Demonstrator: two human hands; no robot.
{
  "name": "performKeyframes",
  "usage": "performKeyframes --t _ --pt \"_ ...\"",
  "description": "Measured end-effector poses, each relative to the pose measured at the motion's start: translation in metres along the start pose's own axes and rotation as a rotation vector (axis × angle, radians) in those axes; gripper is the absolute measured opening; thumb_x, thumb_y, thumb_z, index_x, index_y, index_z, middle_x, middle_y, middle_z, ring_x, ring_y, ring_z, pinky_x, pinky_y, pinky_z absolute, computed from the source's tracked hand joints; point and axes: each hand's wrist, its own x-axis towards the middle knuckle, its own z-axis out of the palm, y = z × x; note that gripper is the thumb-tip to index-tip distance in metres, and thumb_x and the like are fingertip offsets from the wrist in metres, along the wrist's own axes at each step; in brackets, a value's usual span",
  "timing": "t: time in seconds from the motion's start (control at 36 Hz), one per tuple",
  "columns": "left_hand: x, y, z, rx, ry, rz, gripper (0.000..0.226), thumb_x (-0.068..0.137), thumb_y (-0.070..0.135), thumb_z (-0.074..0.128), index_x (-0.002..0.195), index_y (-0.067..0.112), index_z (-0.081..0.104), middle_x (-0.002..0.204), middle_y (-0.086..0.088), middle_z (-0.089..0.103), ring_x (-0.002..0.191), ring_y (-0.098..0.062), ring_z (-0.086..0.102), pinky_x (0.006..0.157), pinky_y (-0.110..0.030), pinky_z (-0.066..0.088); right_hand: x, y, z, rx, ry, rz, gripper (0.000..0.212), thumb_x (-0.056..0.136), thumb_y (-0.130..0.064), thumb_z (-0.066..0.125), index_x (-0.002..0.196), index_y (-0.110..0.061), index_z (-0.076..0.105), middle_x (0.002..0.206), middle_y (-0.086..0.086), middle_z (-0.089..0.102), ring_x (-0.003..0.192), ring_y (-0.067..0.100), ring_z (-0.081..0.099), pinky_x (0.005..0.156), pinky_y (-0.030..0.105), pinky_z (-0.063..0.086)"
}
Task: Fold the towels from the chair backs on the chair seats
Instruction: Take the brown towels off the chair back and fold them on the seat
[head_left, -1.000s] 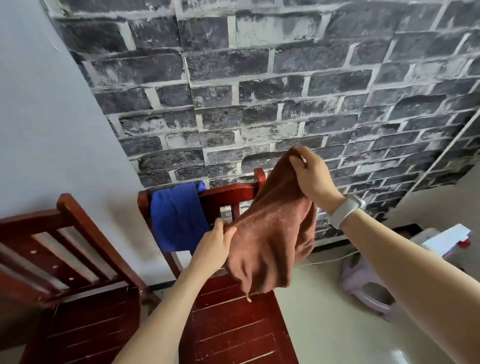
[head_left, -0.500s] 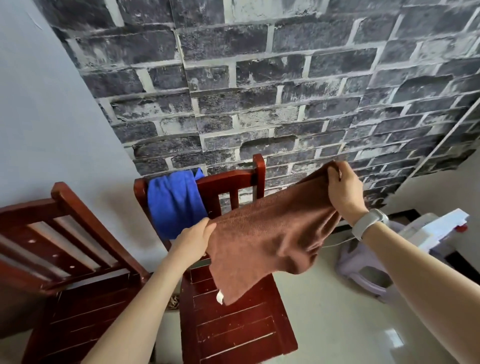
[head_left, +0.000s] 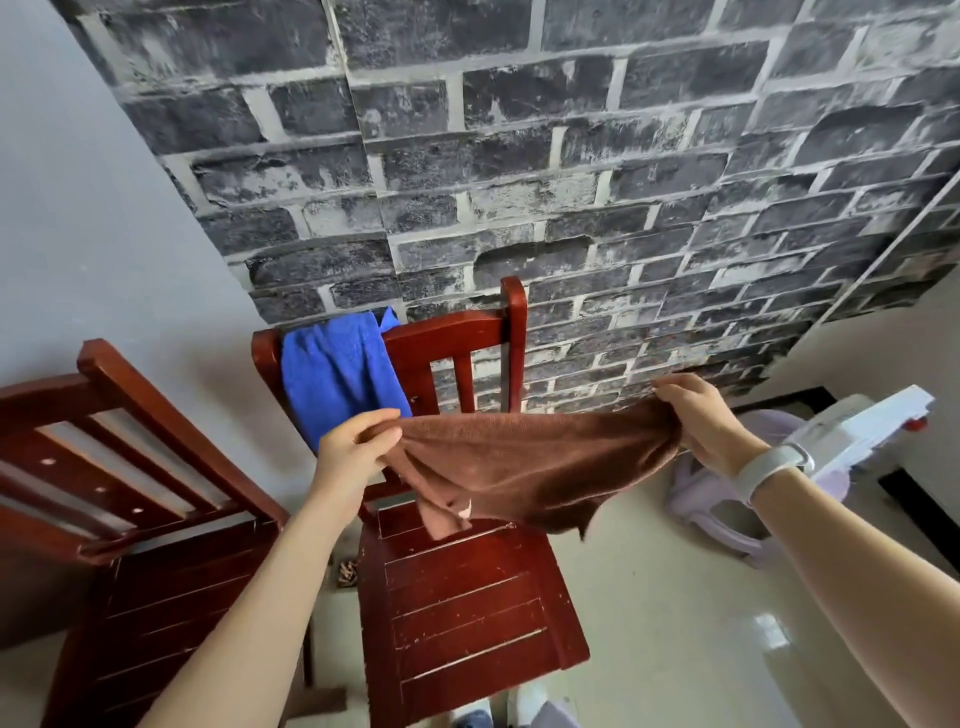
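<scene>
I am pinching the brown towel (head_left: 530, 462) by its top corners, left grip (head_left: 353, 447) and right grip (head_left: 701, 421) both closed on cloth, stretching it flat in the air above the chair seat (head_left: 467, 613) so it can go down squarely for folding. The blue towel (head_left: 337, 374) is hanging on the chair back (head_left: 452, 332), waiting.

I find no readable text, labels, brands, numbers or signs anywhere in my head view. Small pale tag (head_left: 466, 508) on hanging corner of brown terry towel (head_left: 535, 467): too small, nothing legible on it. White band (head_left: 769, 467) on right wrist: I read no display, no marking. White plastic item with red part (head_left: 872, 426) at right edge: no lettering I can make out.
</scene>
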Motion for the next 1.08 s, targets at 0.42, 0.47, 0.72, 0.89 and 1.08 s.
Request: performKeyframes --t 0.42,0.47,0.72,0.89,1.08 --pt "-0.008 -0.011 -0.02 0.032 0.052 0.059 0.023 0.081 0.004 0.065 0.081 0.026 0.072 0.094 -0.001 0.071 0.098 -0.02 0.064 0.092 -0.038 0.048 0.0 0.024 -0.007 -0.708 -0.055 -0.139 0.018 0.081 -0.002 0.056 0.091 -0.009 0.069 0.089 0.005 0.06 0.088 0.024 0.055 0.077 0.025 0.04" --pt "-0.009 -0.011 -0.022 0.046 0.048 0.071 0.025 0.081 0.003 0.065 0.079 0.027 0.072 0.092 0.0 0.071 0.097 -0.02 0.064 0.093 -0.039 0.048 0.001 0.026 -0.005 -0.701 -0.042 -0.11 0.01 0.08 -0.006 0.06 0.084 -0.011 0.068 0.088 0.008 0.064 0.084 0.025 0.056 0.075 0.029 0.044" --pt "-0.017 -0.016 -0.037 0.216 0.141 0.18 0.03 0.08 0.006 0.067 0.081 0.036 0.07 0.086 0.016 0.07 0.087 0.002 0.064 0.074 -0.015 0.048 0.006 0.038 0.015 -0.242 -0.069 0.009 0.011 0.091 -0.014 0.052 0.1 -0.011 0.057 0.08 0.01 0.053 0.054 0.02 0.051 0.033 0.018 0.045" --pt "-0.018 -0.031 -0.054 0.302 0.196 0.151 0.026 0.08 0.003 0.066 0.099 0.02 0.071 0.09 0.015 0.069 0.085 0.005 0.063 0.076 -0.012 0.046 0.004 0.036 0.012 0.061 -0.34 0.186 0.025 0.087 -0.003 0.056 0.111 -0.008 0.06 0.094 0.011 0.06 0.079 0.021 0.054 0.068 0.028 0.04" --pt "-0.023 -0.04 -0.063 0.528 0.147 0.083 0.029 0.075 0.003 0.071 0.103 0.011 0.07 0.091 0.0 0.07 0.084 -0.014 0.064 0.083 -0.025 0.047 -0.004 0.035 0.023 -0.477 -0.512 -0.101 0.031 0.079 0.006 0.063 0.109 -0.001 0.063 0.099 0.014 0.064 0.086 0.021 0.053 0.078 0.025 0.044"
